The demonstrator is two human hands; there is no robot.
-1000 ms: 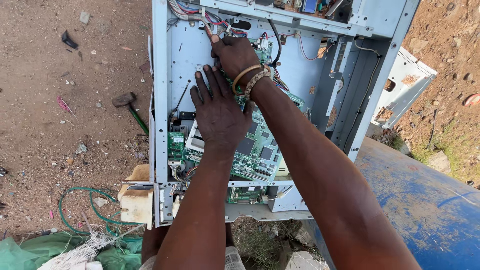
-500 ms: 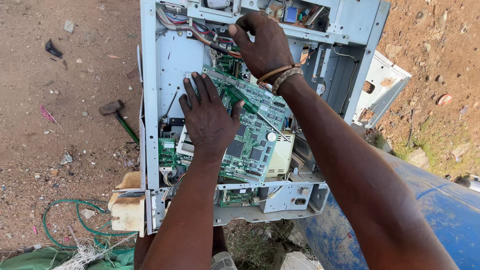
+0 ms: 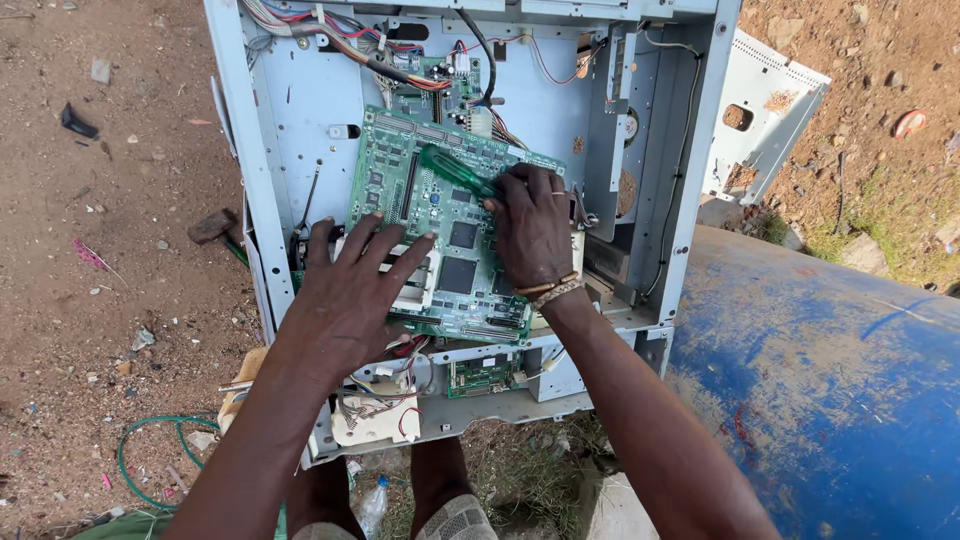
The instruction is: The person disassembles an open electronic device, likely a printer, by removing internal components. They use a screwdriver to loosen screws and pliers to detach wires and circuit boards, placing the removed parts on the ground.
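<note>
A pale grey metal chassis [image 3: 285, 110] lies open below me, with coloured wires along its top edge. A large green circuit board [image 3: 455, 235] sits tilted inside it. My left hand [image 3: 350, 295] lies flat, fingers spread, on the board's lower left corner. My right hand [image 3: 532, 228] grips a green-handled screwdriver [image 3: 455, 170], whose handle points up and left over the board. Bracelets circle my right wrist. A smaller green board [image 3: 482, 375] shows near the chassis's bottom edge.
A blue metal drum [image 3: 830, 390] lies at the right. A detached grey panel [image 3: 765, 115] leans at the upper right. A hammer [image 3: 212, 226] rests on the dirt at the left, and a green cable [image 3: 150, 450] coils at the lower left. My feet show below the chassis.
My right hand has come down from the wires at the chassis's top to the board's middle, holding the screwdriver. The big board now lies more in view. My left hand stays on it.
</note>
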